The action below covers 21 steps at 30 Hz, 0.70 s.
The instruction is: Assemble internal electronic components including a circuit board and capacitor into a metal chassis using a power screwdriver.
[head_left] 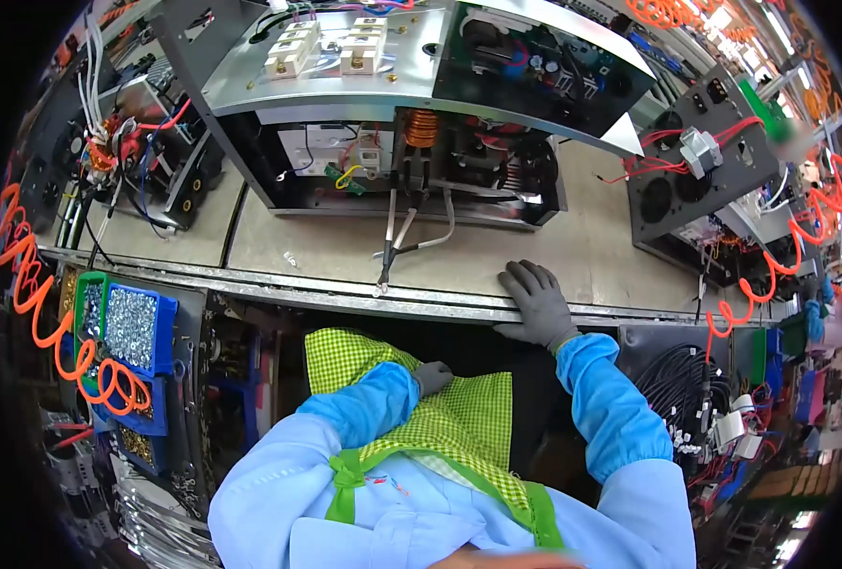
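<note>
My right hand (538, 305), in a grey glove, lies flat on the front edge of the workbench (345, 256), fingers spread and holding nothing. Low over my lap, my left hand (432, 377), gloved alike, rests against the green checked apron (468, 408); its fingers are mostly hidden. In front of me stands a metal equipment housing (321, 95) with an open front. Inside are a copper coil (421, 128), wires and dark parts. Cable leads (397, 242) with ring ends hang from it down to the bench edge. White terminal blocks (291, 49) sit on top.
Blue bins of small metal fasteners (135, 327) stand at left beside an orange coiled hose (56, 332). Another partly built unit (165, 156) is at far left, and a dark panelled one (696, 180) at right. Black cables (682, 389) lie bundled below right, near an orange coiled hose (800, 251).
</note>
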Motion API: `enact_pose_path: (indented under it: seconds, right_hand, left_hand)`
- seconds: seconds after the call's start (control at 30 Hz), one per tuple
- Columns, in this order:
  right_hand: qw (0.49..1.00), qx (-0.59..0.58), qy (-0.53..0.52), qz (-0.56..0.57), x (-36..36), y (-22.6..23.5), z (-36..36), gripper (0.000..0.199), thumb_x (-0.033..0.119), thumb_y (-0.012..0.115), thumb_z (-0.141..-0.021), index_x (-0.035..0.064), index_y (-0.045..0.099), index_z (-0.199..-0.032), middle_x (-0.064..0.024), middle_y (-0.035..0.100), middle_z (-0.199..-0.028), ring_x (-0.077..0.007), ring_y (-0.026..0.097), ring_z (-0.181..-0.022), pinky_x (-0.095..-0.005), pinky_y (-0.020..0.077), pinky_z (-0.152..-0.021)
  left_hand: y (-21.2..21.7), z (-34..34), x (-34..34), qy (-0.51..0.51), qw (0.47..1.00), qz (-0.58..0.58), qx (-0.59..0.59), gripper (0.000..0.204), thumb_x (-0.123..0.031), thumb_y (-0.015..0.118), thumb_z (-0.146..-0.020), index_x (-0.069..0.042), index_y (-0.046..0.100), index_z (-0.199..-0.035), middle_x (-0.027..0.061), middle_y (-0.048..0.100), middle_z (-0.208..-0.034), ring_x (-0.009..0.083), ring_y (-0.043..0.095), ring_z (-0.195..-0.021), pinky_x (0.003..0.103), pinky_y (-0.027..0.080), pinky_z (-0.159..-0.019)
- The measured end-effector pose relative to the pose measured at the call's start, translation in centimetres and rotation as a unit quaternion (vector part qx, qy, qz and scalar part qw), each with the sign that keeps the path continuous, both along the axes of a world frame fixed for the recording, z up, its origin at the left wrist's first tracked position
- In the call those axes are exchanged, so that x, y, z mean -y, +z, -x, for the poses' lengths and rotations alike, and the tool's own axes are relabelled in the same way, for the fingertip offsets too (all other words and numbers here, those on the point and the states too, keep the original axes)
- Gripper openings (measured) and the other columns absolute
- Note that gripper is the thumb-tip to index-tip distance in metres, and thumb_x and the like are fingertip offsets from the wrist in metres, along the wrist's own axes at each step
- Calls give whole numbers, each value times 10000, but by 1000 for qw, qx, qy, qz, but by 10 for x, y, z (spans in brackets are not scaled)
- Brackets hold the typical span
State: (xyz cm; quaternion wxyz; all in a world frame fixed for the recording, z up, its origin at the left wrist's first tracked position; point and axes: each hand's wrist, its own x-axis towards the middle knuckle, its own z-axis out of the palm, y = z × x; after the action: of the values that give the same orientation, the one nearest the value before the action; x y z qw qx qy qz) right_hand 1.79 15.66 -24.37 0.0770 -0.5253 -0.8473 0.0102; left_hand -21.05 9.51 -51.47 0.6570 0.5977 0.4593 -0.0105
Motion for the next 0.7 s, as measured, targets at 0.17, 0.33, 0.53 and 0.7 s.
enact_pose_path:
  seconds: [0.17, 0.33, 0.53, 0.7]
  right_hand:
    - [1000, 6, 0, 2, 0, 0, 2, 845, 451, 768, -608, 103, 458, -1314, -141, 432, -1370, -346, 377, -1290, -492, 300, -1071]
    - [1000, 3, -2, -6, 1, -2, 0, 851, 454, 771, -600, 106, 457, -1310, -134, 436, -1365, -347, 377, -1286, -491, 300, -1069]
    - [1000, 2, -2, -5, 1, -1, 1, 846, 457, 770, -599, 105, 463, -1304, -136, 441, -1362, -344, 380, -1286, -491, 303, -1067]
    - [1000, 7, 0, -20, 2, -4, 0, 841, 461, 767, -599, 101, 468, -1298, -139, 445, -1359, -344, 384, -1285, -490, 305, -1067]
  left_hand:
    - [12, 4, 0, 10, 1000, 7, -9, 404, -301, 590, -852, 8, 631, -1110, 115, 680, -864, 196, 650, -690, 328, 533, -662]
    - [0, 3, 0, -3, 1000, -15, -24, 414, -327, 598, -839, -9, 649, -1098, 133, 686, -933, 216, 667, -764, 346, 537, -713]
    - [-8, 3, 1, -8, 998, -43, -43, 422, -351, 601, -824, -25, 663, -1086, 150, 685, -991, 249, 678, -816, 361, 537, -771]
    - [-11, 1, 1, -25, 996, -77, -45, 414, -340, 613, -826, -22, 662, -1086, 148, 685, -976, 240, 681, -803, 358, 546, -737]
